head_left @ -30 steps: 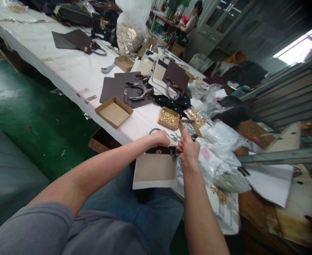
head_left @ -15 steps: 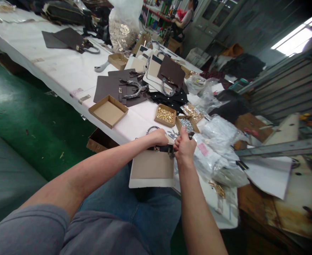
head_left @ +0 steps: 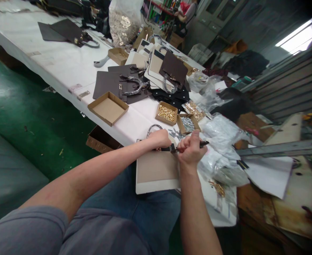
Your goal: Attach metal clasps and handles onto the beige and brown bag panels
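A beige bag panel (head_left: pixel 156 171) with a white border lies at the table's near edge, partly over my lap. My left hand (head_left: pixel 160 138) is closed over its top edge, beside a dark strap with a gold clasp. My right hand (head_left: pixel 190 150) is a fist wrapped round a thin dark tool (head_left: pixel 201 144), whose tip meets the strap at the panel's top right. A curved grey handle (head_left: pixel 153 128) shows just beyond my left hand.
Small cardboard trays hold gold studs (head_left: pixel 166 113) and silver parts (head_left: pixel 188 124); an empty tray (head_left: pixel 108 107) sits left. Brown bag panels (head_left: pixel 113 85) lie farther back, plastic bags (head_left: pixel 221 148) pile right. A long white table (head_left: pixel 57 63) runs away left. A person sits far back.
My right hand has turned from upright to sideways, swinging the tool's end out to the right. The panel has shifted slightly. My left hand stays on the panel's top edge.
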Tool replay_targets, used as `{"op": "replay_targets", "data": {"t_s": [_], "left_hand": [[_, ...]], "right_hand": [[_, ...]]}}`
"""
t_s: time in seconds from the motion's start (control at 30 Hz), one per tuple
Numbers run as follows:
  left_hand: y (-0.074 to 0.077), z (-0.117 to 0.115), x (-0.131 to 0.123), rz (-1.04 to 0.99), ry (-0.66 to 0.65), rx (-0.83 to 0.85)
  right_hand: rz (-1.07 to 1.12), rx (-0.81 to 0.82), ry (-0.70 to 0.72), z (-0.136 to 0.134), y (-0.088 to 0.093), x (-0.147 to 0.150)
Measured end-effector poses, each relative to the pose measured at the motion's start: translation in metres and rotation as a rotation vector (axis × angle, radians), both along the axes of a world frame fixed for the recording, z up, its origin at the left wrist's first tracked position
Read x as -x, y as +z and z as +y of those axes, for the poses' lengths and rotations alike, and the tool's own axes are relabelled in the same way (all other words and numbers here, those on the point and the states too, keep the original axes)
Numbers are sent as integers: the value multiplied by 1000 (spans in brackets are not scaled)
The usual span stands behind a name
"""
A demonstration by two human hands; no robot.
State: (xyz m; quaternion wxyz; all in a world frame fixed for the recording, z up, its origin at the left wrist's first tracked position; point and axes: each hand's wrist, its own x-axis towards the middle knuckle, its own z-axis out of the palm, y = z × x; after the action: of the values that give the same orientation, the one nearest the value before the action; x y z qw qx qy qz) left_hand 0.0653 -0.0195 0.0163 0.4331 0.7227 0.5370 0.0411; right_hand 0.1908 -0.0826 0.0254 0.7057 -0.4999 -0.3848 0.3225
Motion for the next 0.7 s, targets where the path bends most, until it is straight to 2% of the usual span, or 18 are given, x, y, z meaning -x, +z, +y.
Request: {"op": "replay_targets", "data": {"t_s": [0.2,0.5,0.7], "left_hand": [[4,-9,3,-13,40,1],[-17,-7,6,-142,76,-1],[-16,-9,5,-160,83,-12]], "right_hand": [[-27,44,-21,5,-5,4],[-89,155,-10,22,-7,10],[-65,180,-29,24,-10,5]]}}
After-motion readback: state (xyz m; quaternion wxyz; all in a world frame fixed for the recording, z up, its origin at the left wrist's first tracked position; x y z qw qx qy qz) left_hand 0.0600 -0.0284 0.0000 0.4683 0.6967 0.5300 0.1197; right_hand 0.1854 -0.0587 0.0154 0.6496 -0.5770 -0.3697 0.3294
